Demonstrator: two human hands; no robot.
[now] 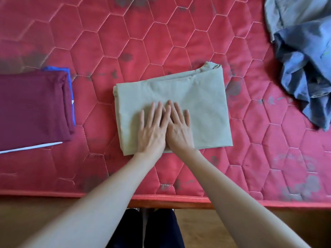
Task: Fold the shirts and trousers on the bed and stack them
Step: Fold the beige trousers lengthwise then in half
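Red mattress (161,42), khaki fold (197,97), maroon stack (32,108), blue heap (304,68)

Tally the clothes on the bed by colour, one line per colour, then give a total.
Maroon, folded, top of the left stack: 1
Blue, folded, under the maroon one: 1
White, only an edge showing at the bottom of that stack: 1
Sage green, folded, under both hands: 1
Grey, unfolded, top right: 1
Blue-grey, crumpled, right: 1
Total: 6
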